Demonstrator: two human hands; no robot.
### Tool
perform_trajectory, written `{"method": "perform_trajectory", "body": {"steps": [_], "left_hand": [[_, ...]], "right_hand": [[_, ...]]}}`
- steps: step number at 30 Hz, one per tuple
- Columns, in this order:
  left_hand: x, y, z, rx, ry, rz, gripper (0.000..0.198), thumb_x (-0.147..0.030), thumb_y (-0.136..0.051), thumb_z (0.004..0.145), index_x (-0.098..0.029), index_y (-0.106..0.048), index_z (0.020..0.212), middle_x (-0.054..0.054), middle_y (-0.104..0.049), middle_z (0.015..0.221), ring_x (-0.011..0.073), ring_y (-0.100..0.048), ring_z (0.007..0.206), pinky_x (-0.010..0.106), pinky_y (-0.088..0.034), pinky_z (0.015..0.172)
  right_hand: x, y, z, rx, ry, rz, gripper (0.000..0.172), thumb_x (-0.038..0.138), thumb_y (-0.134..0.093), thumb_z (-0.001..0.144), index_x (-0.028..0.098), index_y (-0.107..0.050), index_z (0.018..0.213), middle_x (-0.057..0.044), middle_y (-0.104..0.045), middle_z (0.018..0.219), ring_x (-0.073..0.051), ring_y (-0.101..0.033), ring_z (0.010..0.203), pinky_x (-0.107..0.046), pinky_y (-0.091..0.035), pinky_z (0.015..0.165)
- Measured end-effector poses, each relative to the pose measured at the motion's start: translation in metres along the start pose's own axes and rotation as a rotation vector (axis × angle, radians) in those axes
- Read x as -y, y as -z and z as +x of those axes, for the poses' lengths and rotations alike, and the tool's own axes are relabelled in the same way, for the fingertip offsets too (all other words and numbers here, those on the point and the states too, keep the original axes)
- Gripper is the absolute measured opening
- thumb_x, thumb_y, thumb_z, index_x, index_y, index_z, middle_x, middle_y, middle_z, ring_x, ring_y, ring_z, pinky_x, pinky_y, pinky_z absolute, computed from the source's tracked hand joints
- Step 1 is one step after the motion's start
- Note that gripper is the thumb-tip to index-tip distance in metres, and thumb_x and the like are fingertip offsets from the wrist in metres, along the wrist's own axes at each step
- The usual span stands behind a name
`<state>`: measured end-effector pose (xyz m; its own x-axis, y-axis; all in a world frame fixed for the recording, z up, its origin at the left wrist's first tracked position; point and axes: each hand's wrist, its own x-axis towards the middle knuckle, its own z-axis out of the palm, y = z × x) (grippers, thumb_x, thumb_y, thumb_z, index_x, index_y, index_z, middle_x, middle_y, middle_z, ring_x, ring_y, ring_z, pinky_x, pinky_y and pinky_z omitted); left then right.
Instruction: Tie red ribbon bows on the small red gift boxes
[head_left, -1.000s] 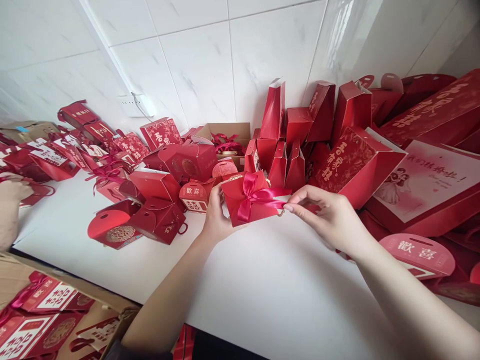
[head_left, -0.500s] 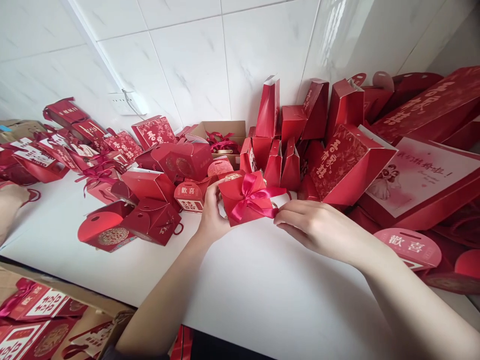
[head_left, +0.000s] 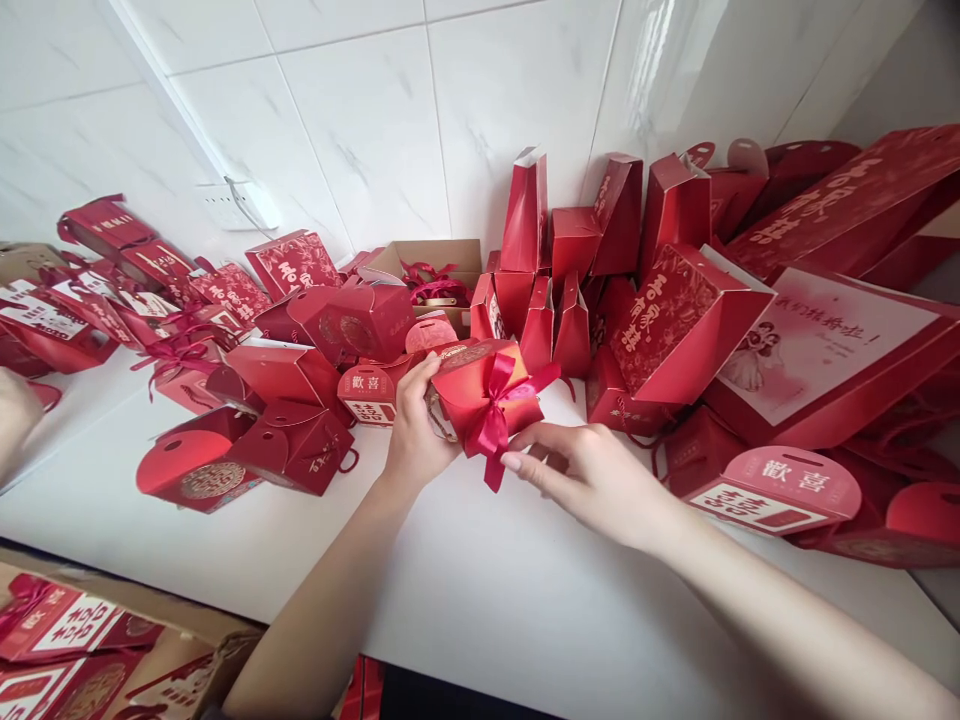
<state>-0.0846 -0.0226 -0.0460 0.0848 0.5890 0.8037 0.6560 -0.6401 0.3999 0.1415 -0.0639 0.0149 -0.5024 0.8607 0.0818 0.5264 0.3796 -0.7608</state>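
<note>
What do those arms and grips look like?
They are a person's. The left grip and right grip are ungloved human hands, no rings in sight. The left arm and right arm have bare forearms, with no watch, cables or markings showing. A dark sliver beside the left arm may be a sleeve.

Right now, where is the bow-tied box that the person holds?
In the head view, the bow-tied box is near the centre, in the left hand, with the right hand beside its pink ribbon.
</note>
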Motion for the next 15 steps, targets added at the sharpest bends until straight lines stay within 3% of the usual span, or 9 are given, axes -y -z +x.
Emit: {"method": "perform_trajectory", "body": {"steps": [4,7,11,15], "left_hand": [[0.002,0.0,0.001,0.022,-0.136,0.0,0.097,-0.03,-0.085,0.064,-0.024,-0.031,0.144,0.016,-0.044,0.14,0.0313,-0.046,0.133,0.047,-0.044,0.109],[0.005,0.0,-0.001,0.087,-0.05,-0.099,0.099,-0.031,-0.087,0.061,-0.025,-0.032,0.143,0.016,-0.043,0.141,0.0322,-0.047,0.133,0.047,-0.046,0.107],[0.006,0.002,0.0,0.199,0.136,-0.269,0.104,-0.027,-0.089,0.056,-0.026,-0.032,0.142,0.016,-0.043,0.144,0.0334,-0.047,0.132,0.048,-0.044,0.108],[0.006,0.007,0.005,0.358,0.261,-0.428,0.101,-0.021,-0.088,0.056,-0.027,-0.035,0.141,0.013,-0.042,0.147,0.0338,-0.045,0.134,0.047,-0.041,0.111]], "right_hand": [[-0.006,-0.014,0.005,0.19,-0.037,0.384,0.031,0.044,-0.054,0.093,0.019,-0.068,0.082,-0.002,-0.071,0.078,-0.012,-0.063,0.057,-0.024,-0.047,0.057],[-0.009,-0.011,0.005,0.271,-0.061,0.47,0.03,0.04,-0.054,0.092,0.017,-0.067,0.078,-0.002,-0.07,0.072,-0.011,-0.06,0.053,-0.023,-0.046,0.053],[-0.009,0.0,0.004,0.298,-0.119,0.361,0.028,0.039,-0.055,0.091,0.018,-0.065,0.075,-0.001,-0.07,0.067,-0.012,-0.061,0.053,-0.023,-0.047,0.053],[-0.012,0.012,0.003,0.343,-0.152,0.029,0.026,0.036,-0.054,0.089,0.02,-0.067,0.074,-0.001,-0.071,0.066,-0.015,-0.065,0.059,-0.026,-0.046,0.057]]}}
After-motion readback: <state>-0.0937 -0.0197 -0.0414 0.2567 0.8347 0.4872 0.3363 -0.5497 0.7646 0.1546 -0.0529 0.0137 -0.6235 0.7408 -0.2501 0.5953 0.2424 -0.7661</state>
